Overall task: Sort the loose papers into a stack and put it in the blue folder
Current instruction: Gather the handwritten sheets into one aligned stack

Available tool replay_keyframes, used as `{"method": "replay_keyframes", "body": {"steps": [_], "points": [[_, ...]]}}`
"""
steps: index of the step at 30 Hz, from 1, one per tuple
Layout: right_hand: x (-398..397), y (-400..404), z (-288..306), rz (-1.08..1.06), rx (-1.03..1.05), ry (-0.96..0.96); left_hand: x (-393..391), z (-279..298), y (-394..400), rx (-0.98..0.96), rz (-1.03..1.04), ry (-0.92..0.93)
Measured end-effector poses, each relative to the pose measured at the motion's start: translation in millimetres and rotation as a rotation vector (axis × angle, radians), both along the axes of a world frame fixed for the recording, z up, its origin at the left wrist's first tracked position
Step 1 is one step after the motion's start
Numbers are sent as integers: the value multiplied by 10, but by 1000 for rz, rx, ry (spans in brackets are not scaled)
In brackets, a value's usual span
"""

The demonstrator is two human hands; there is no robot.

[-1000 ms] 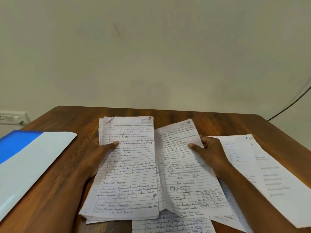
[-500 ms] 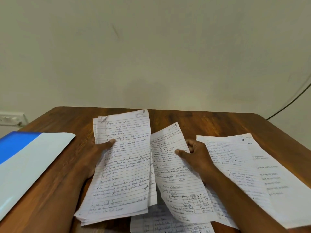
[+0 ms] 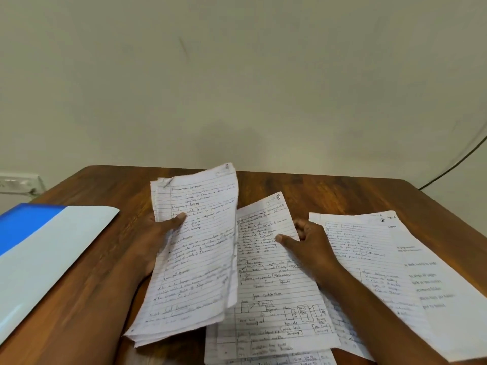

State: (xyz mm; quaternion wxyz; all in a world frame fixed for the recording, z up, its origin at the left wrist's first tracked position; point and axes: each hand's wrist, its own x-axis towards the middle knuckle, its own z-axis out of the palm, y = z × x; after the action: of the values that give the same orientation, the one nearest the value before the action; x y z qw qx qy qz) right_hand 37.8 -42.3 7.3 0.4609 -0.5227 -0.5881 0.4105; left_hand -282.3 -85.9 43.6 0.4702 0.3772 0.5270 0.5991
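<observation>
The gathering step is in hand: the left hand (image 3: 155,238) grips a tilted stack of ruled handwritten sheets (image 3: 195,248), thumb curled over the top page and the other fingers hidden beneath, so the stack is lifted at its far end off the wooden table (image 3: 329,196). Just right of that stack, the right hand (image 3: 308,243) pinches a single handwritten sheet with a block diagram (image 3: 274,280), thumb on its face and the other fingers curled behind its right edge. This sheet's left edge lies under the stack's right edge.

More loose pages wait: a handwritten page (image 3: 363,248) and a printed sheet (image 3: 432,285) overlapping it lie flat to the right of the stack, beyond the right hand, and another written page (image 3: 276,359) peeks out nearest the person. The blue folder (image 3: 39,248) lies closed to the left of the stack, well apart from it, untouched.

By my judgement the task is well short of half done. The next move calls for sliding the pinched sheet onto or under the held stack with edges squared, then collecting the pages to the right. Thin paper buckles easily, so the pinch should stay light and the stack firmly held
</observation>
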Motion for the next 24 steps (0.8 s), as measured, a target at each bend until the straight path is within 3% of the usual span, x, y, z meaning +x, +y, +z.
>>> {"method": "replay_keyframes", "body": {"steps": [8, 14, 24], "points": [[-6, -7, 34, -4, 7, 31, 393, -57, 124, -80, -38, 193], [-15, 25, 43, -58, 23, 10, 655, -105, 74, 16, -15, 287], [-51, -61, 128, 11, -53, 233, 873, -140, -34, 68, -57, 429]]}}
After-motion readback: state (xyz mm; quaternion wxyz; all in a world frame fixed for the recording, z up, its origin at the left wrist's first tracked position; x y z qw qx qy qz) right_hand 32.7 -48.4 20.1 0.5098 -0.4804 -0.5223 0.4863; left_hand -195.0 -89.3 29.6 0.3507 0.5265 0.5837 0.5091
